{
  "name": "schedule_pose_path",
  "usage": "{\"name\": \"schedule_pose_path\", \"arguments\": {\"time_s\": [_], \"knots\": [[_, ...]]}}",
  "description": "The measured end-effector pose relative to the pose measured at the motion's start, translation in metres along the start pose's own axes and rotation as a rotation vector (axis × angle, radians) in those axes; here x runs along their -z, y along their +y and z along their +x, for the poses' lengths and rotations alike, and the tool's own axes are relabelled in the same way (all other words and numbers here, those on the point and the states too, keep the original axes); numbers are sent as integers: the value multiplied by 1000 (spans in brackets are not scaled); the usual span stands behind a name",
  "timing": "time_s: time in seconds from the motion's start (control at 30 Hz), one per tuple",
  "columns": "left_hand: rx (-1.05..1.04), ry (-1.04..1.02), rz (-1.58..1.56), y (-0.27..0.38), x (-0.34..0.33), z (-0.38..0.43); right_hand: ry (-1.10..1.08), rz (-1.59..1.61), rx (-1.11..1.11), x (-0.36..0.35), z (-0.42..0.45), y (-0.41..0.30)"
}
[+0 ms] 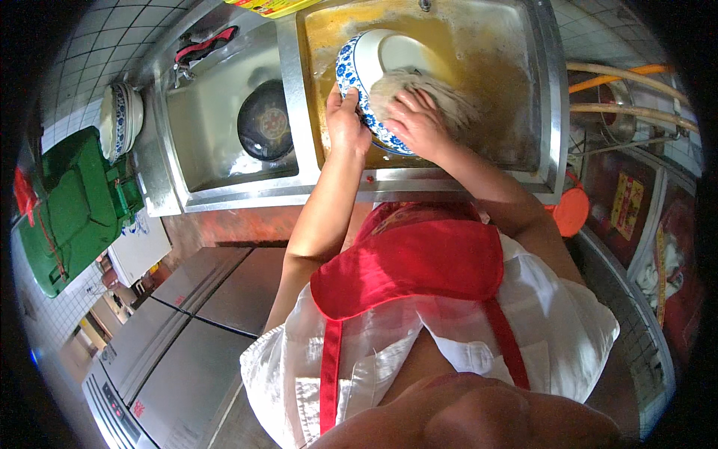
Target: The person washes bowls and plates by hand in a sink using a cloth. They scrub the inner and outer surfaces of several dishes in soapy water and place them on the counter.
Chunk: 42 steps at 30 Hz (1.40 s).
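Note:
A large white bowl (364,62) with a blue floral band is tilted in the right sink basin (493,33), its pale underside facing up. My left hand (345,120) grips the bowl's rim from the left, thumb over the patterned side. A greyish-beige rag (392,87) lies against the bowl's outside, pressed there by my right hand (418,123) with its fingers spread over the cloth. Murky, yellow-brown water surrounds the bowl. The part of the bowl beneath the rag and right hand is hidden.
In the left basin (213,129), a dark round bowl (266,120) sits in water. Stacked dishes (120,120) stand on the left ledge beside a green bin (78,207). A pink-and-black item (206,45) lies on the back rim. Hoses (628,109) run at right; a steel refrigerator (179,337) stands lower left.

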<state>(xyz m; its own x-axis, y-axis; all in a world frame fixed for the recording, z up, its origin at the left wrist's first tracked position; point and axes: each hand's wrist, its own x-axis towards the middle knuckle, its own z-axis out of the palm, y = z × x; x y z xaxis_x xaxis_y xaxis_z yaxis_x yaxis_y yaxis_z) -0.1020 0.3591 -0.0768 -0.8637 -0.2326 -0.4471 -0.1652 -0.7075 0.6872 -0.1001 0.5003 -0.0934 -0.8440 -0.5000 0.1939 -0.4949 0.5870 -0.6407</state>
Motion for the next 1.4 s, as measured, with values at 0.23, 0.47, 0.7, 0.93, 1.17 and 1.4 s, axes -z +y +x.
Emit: {"name": "schedule_pose_path", "arguments": {"time_s": [0.23, 0.47, 0.7, 0.93, 1.17, 1.4], "knots": [[-16, -5, -7, 2, -5, -2, -35, 399, -185, -26, 87, 24], [21, 41, -125, 4, 13, 16, -312, 124, -117, -18, 69, 1], [-8, 207, 29, 12, 0, 9, -280, 87, 303, -1, -52, 69], [18, 106, 93, 14, 5, 11, -119, 667, -386, -21, -24, 146], [-5, 56, 164, 11, 4, 5, 159, 473, -597, -49, 47, 144], [18, 84, 145, 13, 6, 2, -32, 555, -109, -30, 43, 22]]}}
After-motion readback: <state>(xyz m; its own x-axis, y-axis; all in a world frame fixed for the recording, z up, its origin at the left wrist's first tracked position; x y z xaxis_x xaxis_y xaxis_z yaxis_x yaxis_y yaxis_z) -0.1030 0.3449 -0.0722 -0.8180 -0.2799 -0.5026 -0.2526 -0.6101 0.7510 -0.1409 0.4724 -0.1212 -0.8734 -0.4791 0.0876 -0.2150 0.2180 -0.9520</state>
